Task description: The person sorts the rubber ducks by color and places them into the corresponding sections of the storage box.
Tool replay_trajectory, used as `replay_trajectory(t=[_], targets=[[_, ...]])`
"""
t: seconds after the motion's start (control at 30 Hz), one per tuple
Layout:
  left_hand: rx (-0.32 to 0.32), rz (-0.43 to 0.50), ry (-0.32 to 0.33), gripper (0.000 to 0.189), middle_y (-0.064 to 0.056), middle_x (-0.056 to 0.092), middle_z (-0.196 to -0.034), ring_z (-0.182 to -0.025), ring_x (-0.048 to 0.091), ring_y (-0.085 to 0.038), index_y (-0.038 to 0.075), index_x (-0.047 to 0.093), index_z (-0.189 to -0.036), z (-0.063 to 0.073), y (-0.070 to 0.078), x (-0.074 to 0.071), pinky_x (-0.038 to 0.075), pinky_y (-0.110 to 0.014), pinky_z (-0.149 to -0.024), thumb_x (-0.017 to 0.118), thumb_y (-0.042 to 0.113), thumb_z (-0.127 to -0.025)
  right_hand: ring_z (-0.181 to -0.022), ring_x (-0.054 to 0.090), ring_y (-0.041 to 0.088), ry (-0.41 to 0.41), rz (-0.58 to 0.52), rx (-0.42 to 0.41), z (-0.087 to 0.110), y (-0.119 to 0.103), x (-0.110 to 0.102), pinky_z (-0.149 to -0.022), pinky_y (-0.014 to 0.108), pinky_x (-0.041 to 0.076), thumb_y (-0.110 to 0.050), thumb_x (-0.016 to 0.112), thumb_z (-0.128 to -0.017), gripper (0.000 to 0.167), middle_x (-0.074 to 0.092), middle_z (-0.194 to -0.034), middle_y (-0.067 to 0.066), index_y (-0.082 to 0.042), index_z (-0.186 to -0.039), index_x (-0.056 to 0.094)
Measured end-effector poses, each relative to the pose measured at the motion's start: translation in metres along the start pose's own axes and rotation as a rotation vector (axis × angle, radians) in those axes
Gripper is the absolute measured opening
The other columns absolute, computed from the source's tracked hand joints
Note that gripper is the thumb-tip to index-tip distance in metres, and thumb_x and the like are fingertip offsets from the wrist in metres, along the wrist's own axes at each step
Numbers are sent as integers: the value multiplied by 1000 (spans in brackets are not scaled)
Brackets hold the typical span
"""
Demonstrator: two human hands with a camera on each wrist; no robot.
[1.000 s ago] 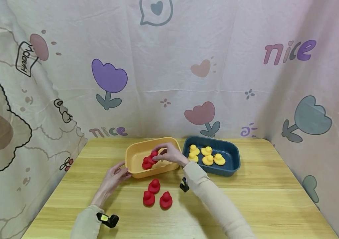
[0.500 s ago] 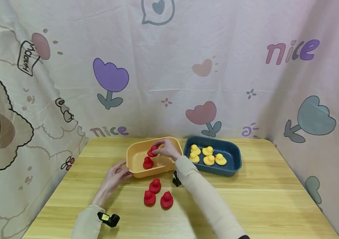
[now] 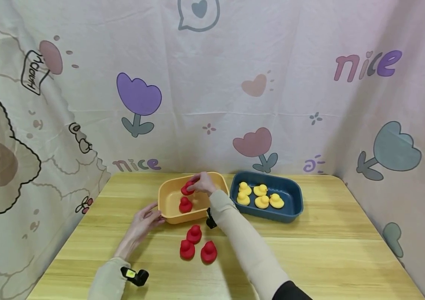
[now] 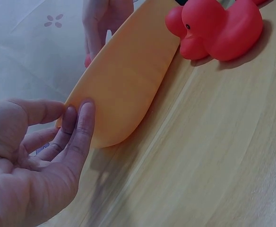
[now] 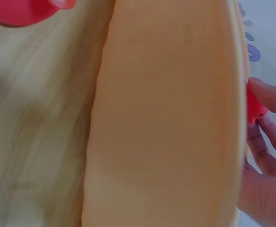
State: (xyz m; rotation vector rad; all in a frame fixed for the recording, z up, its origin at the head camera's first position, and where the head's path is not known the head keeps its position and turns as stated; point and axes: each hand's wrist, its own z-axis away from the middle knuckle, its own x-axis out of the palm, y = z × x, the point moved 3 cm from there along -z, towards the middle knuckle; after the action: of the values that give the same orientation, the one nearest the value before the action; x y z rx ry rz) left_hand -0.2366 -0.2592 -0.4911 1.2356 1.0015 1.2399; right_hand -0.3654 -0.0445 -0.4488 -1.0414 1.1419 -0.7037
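An orange-yellow plastic bin [image 3: 168, 198] stands at the back left of the table. My left hand [image 3: 140, 228] pinches its front left rim; in the left wrist view the thumb of the left hand [image 4: 46, 151] is over the edge and the fingers lie against the outer wall. Reaching into the bin, my right hand [image 3: 203, 183] holds a red rubber duck [image 3: 186, 188] near the back wall. A second red duck [image 3: 185, 205] sits on the bin floor. In the right wrist view the bin wall partly hides the right hand [image 5: 268, 156] and its duck [image 5: 255, 106].
Three red ducks [image 3: 194, 234] rest on the wooden table [image 3: 291, 258] in front of the bin. To its right a dark blue bin [image 3: 291, 196] holds several yellow ducks [image 3: 261, 201]. A printed curtain [image 3: 205, 83] hangs behind the table.
My right hand has carried its red duck back and to the left inside the bin, away from the duck on the bin floor. The left hand keeps its place on the rim.
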Motion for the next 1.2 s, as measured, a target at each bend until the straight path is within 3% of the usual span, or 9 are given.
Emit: replay_trajectory(t=[0.13,0.43,0.7,0.9,1.03,1.2], targets=[[-8,-9,12,61,2,70,-101,-88,70,-3,-10,16,-156,0,0,0,61,-16,-86,47,2,-105,-64,55,10,4,24,5,-6,3,7,-86,50,64,0,81,-78,31,72,-103,20,6,-107,73],[-18,-37,8,60,-1,70,-104,-89,70,-3,-10,17,-156,-1,-2,-1,61,-18,-89,47,2,-105,-56,54,11,17,25,40,-18,14,14,-75,43,66,2,83,-74,28,72,-91,16,6,-101,74],[-13,-52,1,60,-2,71,-106,-90,69,-3,-11,17,-155,-2,-1,2,61,-18,-88,47,4,-105,-56,58,10,11,63,37,-21,19,17,-71,38,67,0,85,-74,28,74,-92,17,5,-100,75],[-5,-46,-1,61,0,71,-103,-89,69,-3,-11,18,-155,-3,-2,2,61,-17,-87,48,2,-104,-55,58,11,-17,19,59,-20,20,16,-70,36,67,2,82,-77,31,74,-99,21,7,-106,73],[-8,-51,-4,61,0,70,-104,-89,69,-3,-10,18,-156,-3,-2,0,61,-18,-88,48,3,-105,-59,59,11,-44,-22,68,-16,18,11,-73,37,67,6,77,-79,33,73,-107,22,9,-111,70],[-16,-49,10,60,0,70,-105,-90,69,-2,-9,19,-156,-2,-2,-1,61,-18,-89,47,4,-105,-71,64,18,-99,-80,16,-4,10,2,-88,49,64,6,73,-83,37,70,-113,25,13,-119,66]])
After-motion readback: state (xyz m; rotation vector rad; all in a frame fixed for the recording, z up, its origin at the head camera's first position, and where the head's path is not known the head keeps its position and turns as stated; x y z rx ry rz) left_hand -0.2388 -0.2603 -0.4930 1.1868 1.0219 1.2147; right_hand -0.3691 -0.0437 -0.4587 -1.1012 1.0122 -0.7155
